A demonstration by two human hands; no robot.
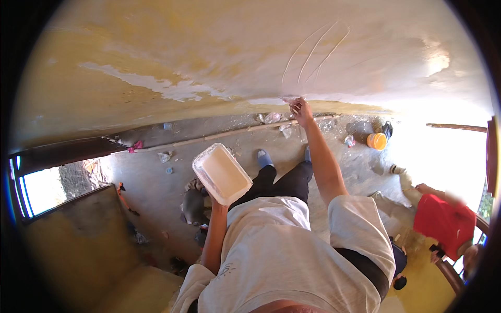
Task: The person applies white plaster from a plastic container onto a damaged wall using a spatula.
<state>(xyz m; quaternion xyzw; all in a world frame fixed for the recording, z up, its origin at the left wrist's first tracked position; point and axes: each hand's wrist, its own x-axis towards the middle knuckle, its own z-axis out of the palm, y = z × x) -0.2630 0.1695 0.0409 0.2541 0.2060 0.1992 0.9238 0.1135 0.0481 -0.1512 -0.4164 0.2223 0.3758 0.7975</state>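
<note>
My left hand (216,204) holds up a white rectangular tub (200,166) from below, at its near edge; the tub hides most of the fingers. Inside the tub is smooth, pale cream paste (223,172). Out in front, my right arm reaches to the wall (182,57). There my right hand (301,110) is closed round a flat scraper (292,99), whose thin edge lies against the wall's lower part. Its handle is mostly hidden in my fingers. Curved ridged strokes (313,52) mark the pale coated patch above that hand.
Along the foot of the wall lies a long pole (209,137), with scraps of litter near it. A yellow bucket (377,141) stands to the right. A person in a red shirt (443,224) and another in dark clothes (399,261) are at the lower right.
</note>
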